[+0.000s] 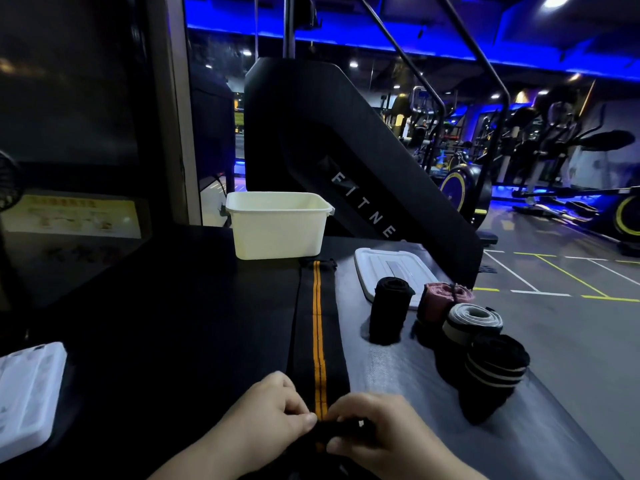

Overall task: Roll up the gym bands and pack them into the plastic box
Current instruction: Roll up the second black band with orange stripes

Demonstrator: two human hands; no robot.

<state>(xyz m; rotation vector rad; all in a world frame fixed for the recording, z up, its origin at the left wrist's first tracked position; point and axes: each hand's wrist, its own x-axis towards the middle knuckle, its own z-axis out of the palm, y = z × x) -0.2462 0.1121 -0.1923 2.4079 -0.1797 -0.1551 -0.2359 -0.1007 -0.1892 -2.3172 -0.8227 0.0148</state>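
Left grip (266, 410) and right grip (381, 431) close together; fingers curled, pinching.

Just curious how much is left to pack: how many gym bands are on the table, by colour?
plain black roll: 1
pink roll: 1
grey and white roll: 1
black roll with pale stripes: 1
black band with orange stripes, mostly still flat: 1
Total: 5

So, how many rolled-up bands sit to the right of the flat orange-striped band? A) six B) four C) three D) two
B: a black roll, a pink roll, a grey roll and a striped black roll stand right of the orange-striped band.
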